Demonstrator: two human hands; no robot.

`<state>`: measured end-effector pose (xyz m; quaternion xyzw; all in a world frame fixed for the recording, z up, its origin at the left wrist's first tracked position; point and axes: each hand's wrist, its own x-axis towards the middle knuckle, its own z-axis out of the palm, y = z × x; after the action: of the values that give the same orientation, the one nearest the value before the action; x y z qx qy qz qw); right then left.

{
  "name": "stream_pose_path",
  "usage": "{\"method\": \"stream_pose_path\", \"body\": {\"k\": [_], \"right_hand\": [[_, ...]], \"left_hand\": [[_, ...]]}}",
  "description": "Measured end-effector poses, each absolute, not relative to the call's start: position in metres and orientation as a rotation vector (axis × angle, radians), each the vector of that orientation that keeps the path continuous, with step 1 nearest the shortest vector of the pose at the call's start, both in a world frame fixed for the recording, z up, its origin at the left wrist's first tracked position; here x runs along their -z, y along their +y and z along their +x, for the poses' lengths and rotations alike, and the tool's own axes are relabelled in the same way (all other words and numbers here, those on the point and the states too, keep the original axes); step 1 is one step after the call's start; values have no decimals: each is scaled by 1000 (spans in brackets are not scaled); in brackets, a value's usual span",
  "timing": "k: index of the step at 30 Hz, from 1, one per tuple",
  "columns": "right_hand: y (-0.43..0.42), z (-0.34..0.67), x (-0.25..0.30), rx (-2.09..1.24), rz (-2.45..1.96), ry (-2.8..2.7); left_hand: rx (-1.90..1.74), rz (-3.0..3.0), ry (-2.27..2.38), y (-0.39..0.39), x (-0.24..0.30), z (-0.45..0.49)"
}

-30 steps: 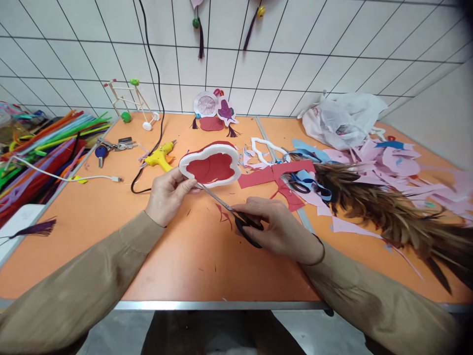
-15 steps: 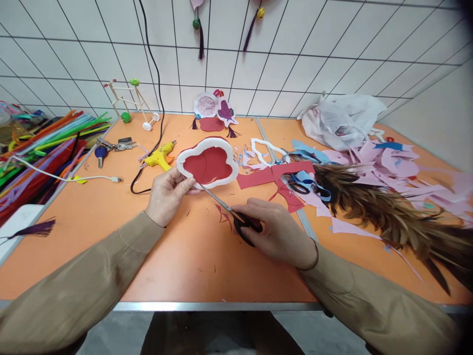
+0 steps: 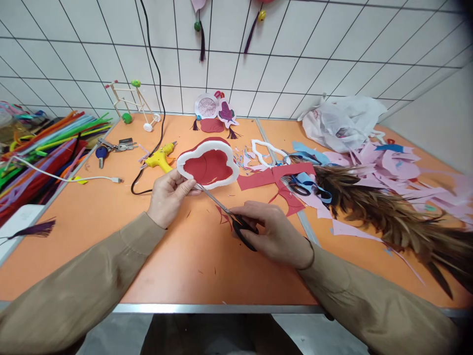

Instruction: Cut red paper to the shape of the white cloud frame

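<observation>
Between thumb and fingers, my left hand (image 3: 170, 193) pinches the lower left edge of a cloud-shaped red paper cutout (image 3: 209, 168) with a raised white foam border (image 3: 234, 170). It is held up above the table, its front tilted towards me. My right hand (image 3: 271, 229) has its fingers in the handles of black-handled scissors (image 3: 242, 228). Their blades point up and left, and the tips reach the cutout's lower edge beside my left thumb. Small red paper scraps (image 3: 224, 217) lie on the table beneath the blades.
A yellow glue gun (image 3: 159, 157) with a black cord lies left of the cutout. Red paper offcuts (image 3: 258, 178), another pair of scissors (image 3: 298, 187) and brown feathers (image 3: 373, 212) lie to the right. Pipe cleaners (image 3: 55, 143) fill the left side. A white plastic bag (image 3: 342, 121) sits behind.
The scissors and my right hand have shifted slightly left and down. My left hand keeps its pinch on the cutout, which tilts back slightly.
</observation>
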<state>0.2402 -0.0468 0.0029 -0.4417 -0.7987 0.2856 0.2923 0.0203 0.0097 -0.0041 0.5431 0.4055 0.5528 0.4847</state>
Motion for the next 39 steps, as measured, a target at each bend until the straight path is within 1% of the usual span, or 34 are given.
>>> {"method": "stream_pose_path", "body": {"k": [9,15,27,33,39], "right_hand": [[-47,238,-2,-763,-1189,-2138],[-50,238,-3,-638,-1220,-2199],[-53,237,-5,-609,-1260,-2182],[-55,235,0,-409,-1299,-2247],[-56,236,3,-318,-1349,-2290]], "left_hand": [[-1368,1314,973,9,5,21],[-1349,1323,985,10,6,21],[-1445,1365,1010,7,11,23],[-1457,1382,1027,7,14,22],[-1465,1370,999,7,13,23]]}}
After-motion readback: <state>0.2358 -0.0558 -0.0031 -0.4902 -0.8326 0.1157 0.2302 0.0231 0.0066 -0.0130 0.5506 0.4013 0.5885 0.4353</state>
